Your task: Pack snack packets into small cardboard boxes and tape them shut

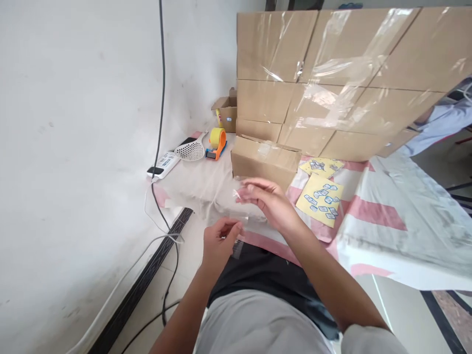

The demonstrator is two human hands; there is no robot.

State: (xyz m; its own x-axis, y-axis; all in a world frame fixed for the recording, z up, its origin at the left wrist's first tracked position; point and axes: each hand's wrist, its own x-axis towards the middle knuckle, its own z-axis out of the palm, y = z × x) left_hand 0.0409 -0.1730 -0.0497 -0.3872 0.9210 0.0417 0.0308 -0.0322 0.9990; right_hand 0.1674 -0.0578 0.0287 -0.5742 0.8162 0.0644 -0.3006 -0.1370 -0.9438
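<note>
My left hand [221, 238] is in front of my body, its thumb and fingers pinched together on clear plastic film [241, 218]. A see-through patch of it seems to hang below the fingertips, against my dark trousers. Higher and to the right, my right hand [271, 204] has its fingers closed around a small whitish, shiny scrap [236, 194]. Blur and glare hide whether this scrap is part of the same film. Just behind my right hand stands a closed cardboard box [263, 157] with tape on its top.
Taped cardboard boxes [269, 101] form a wall behind. An orange tape dispenser [220, 142], a slotted skimmer [191, 150] and a white boxy device [164, 164] lie left. Yellow printed sheets [320, 199] lie right. A black cable [161, 98] hangs by the wall. A person's sleeve [435, 125] shows right.
</note>
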